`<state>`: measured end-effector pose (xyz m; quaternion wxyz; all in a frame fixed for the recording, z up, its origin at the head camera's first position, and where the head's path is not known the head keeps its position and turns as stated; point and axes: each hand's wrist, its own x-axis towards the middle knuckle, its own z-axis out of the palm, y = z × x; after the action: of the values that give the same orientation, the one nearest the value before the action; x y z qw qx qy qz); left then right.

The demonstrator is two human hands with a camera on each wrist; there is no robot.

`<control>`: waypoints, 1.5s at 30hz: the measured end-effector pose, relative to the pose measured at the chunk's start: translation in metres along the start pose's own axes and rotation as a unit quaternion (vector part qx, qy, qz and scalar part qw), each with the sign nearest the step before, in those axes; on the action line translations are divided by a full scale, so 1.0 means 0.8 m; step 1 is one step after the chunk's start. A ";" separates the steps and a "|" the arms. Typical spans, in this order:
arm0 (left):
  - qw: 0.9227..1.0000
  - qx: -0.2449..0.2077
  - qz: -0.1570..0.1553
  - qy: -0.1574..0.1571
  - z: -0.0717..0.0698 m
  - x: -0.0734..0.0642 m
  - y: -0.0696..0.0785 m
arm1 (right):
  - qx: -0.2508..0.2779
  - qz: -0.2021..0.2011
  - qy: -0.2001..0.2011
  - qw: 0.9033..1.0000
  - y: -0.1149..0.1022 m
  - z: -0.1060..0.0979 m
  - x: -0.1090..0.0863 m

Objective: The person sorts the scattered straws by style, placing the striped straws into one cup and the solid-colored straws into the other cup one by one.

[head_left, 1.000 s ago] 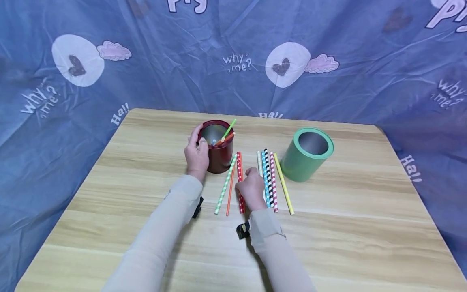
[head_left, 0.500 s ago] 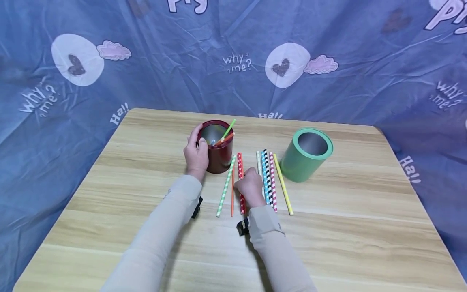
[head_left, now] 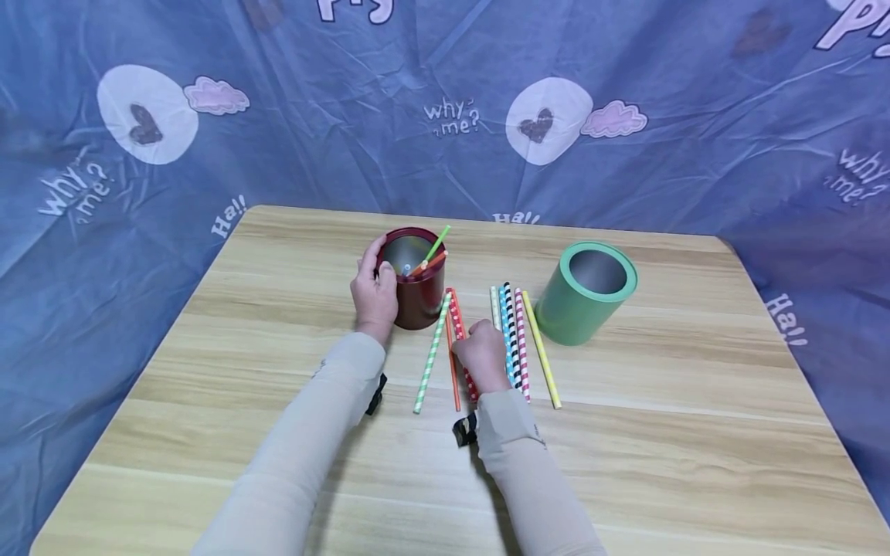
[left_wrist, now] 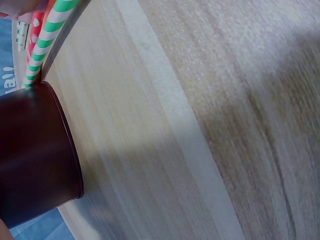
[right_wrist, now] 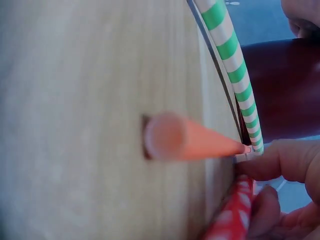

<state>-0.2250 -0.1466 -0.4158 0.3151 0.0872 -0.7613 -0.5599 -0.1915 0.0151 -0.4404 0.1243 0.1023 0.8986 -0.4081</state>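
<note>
My left hand (head_left: 375, 297) grips a dark red cup (head_left: 420, 301) by its left side and rim. Thin straws, one of them green (head_left: 436, 245), lean inside the cup. Beside that cup my right hand (head_left: 481, 355) reaches down among the straws, fingers bent. Its index fingertip is right at an orange straw (right_wrist: 205, 142), and its thumb lies beside a red polka-dot straw (right_wrist: 232, 215); I cannot tell whether it pinches either. A green-and-white striped straw (head_left: 432, 354) lies to the left, its far end by the dark red cup.
Right of my right hand lie several straws, among them a black-striped straw (head_left: 511, 328), a pink-striped straw (head_left: 522, 347) and a yellow straw (head_left: 542, 351). A green cup (head_left: 577, 316) stands at the right. The wooden table (head_left: 695, 371) ends before a blue cloth (head_left: 348, 131).
The near end of the orange straw has swung right, towards my right hand, and the red polka-dot straw has tilted. My left hand has stayed on the dark red cup.
</note>
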 end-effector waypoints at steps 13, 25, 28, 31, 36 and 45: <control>1.000 0.002 -0.004 -0.001 0.000 0.000 0.000 | -0.017 0.050 -0.021 0.998 0.001 -0.006 0.012; 1.000 0.001 -0.008 -0.001 -0.001 -0.001 0.002 | 0.025 0.063 -0.016 0.998 0.007 -0.010 0.016; 1.000 -0.001 -0.007 -0.002 -0.001 -0.001 0.002 | 0.079 0.085 -0.028 0.993 0.009 -0.011 0.016; 1.000 0.000 -0.006 -0.002 -0.002 -0.001 0.002 | 0.130 0.107 -0.042 0.985 0.011 -0.012 0.016; 1.000 0.002 -0.005 0.001 -0.002 -0.001 0.001 | 0.168 0.128 -0.055 0.976 0.010 -0.013 0.015; 1.000 0.004 0.006 0.002 -0.001 0.000 0.002 | 0.232 0.145 -0.076 0.959 0.008 -0.016 0.013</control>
<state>-0.2241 -0.1465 -0.4142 0.3193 0.0849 -0.7635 -0.5549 -0.2016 0.0296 -0.4403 0.2227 0.2262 0.7425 -0.5898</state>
